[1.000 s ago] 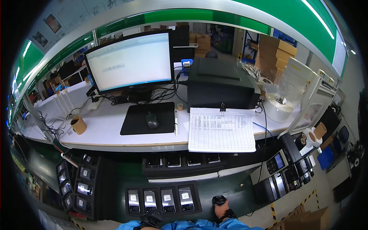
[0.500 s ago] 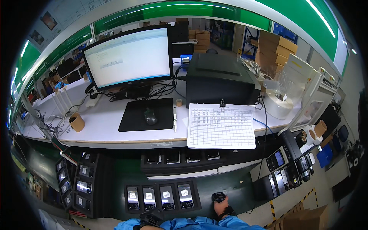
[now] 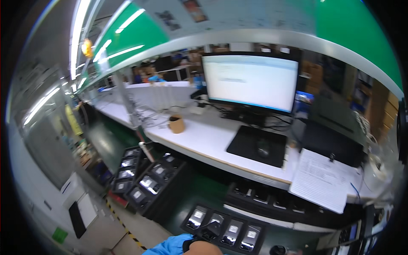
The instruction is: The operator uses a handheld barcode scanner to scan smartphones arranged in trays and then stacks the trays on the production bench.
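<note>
My left hand (image 3: 204, 248) shows only as a blurred patch of bare skin at the bottom edge, beside a blue sleeve (image 3: 169, 245) and a black wrist strap. A black device (image 3: 210, 230) by the wrist covers part of a smartphone. Whether the fingers hold anything is hidden. Just beyond lies a dark foam tray (image 3: 260, 238) with several smartphones (image 3: 233, 232), each bearing a white label. To the right, a dark rounded handheld device (image 3: 278, 250) is cut by the lower edge. My right hand is out of sight.
More phone trays stand at the left (image 3: 151, 197) and under the bench shelf (image 3: 229, 196). The white bench (image 3: 204, 146) carries a monitor (image 3: 250, 83), a mouse (image 3: 263, 148), a brown cup (image 3: 176, 123), a dark printer-like box (image 3: 333, 131) and a clipped paper form (image 3: 321, 180).
The view has swung left, so the bench and trays sit further right. My right hand, earlier around the black handheld device, has left the picture. My left arm now reaches closer to the phone tray.
</note>
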`<state>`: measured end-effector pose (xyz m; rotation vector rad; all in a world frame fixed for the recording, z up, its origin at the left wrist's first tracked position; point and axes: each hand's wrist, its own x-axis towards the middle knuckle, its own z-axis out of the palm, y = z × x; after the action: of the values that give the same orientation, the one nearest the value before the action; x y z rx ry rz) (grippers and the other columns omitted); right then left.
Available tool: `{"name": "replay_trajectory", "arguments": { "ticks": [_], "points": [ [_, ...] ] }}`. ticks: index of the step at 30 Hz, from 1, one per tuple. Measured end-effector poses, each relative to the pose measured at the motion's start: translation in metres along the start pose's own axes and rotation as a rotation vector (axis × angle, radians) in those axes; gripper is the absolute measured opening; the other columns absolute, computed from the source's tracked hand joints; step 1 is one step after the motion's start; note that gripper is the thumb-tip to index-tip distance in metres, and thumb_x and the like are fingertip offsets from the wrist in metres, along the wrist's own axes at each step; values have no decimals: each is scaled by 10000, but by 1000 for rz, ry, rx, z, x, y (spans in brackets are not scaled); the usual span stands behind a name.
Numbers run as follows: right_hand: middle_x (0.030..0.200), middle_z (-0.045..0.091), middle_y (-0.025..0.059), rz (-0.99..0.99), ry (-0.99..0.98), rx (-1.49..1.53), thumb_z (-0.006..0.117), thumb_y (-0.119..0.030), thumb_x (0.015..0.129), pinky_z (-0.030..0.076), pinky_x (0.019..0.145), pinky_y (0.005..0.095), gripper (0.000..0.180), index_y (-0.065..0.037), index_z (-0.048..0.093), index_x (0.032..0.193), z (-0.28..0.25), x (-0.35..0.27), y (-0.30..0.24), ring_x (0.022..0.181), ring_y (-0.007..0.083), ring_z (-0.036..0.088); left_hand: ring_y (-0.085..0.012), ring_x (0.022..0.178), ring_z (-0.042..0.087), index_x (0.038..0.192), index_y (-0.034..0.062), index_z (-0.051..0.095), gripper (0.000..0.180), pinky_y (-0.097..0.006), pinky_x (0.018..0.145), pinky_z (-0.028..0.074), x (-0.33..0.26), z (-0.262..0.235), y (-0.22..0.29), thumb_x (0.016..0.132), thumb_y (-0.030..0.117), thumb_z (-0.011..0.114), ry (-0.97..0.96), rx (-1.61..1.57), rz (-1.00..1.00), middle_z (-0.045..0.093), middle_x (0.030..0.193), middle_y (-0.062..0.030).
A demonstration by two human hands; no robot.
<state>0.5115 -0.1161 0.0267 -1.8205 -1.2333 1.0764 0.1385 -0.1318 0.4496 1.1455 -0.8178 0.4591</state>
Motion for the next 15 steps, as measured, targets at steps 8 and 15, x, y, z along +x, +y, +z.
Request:
{"name": "replay_trajectory", "arguments": {
  "ticks": [8,15],
  "points": [
    [1367,585,153,117,680,844,388,-548,1019,518,843,393,644,-84,440,1463,-126,56,-13,1056,280,626,-198,765,632,911,65,539,221,-392,817,521,-147,-59,-81,956,214,696,1117,330,-55,650,833,-71],
    [750,580,17,44,488,1322,526,-352,1026,339,435,250,329,-49,615,1115,-154,84,4,536,93,460,-144,810,649,940,27,654,164,-320,725,512,-319,-124,-237,927,184,699,1489,1020,-776,692,860,-85]
  ]
}}
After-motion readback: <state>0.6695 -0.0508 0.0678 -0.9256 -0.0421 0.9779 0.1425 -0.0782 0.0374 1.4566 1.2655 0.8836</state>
